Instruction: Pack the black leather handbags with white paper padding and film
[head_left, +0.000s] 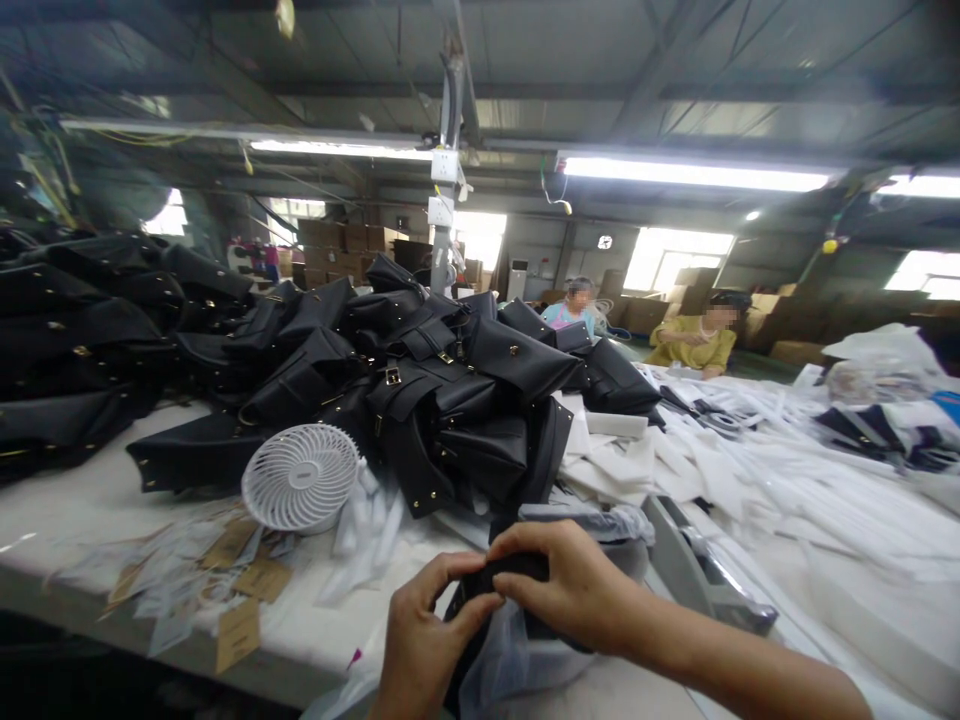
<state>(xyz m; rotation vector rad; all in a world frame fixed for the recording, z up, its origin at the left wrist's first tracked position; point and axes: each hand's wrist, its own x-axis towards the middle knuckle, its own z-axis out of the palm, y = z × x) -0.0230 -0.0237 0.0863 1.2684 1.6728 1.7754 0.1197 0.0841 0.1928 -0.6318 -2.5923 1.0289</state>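
Note:
My left hand (424,625) and my right hand (574,580) meet at the lower middle of the head view. Thumbs and fingers of both pinch a black strap-like piece (466,665), partly hidden by the fingers. Clear plastic film (499,655) hangs below and around it. Just behind my right hand is a dark bag (630,560) with translucent plastic along its top. Beyond my hands rises a heap of black handbags (487,450) with gold-coloured buckles and studs.
A white round fan (301,478) stands left, near brown paper tags (238,635) and plastic bits. White foam sheets (720,460) cover the right side. A grey metal-edged device (709,570) lies beside my right arm. Two people (694,340) sit across the table; more black bags (82,320) pile up left.

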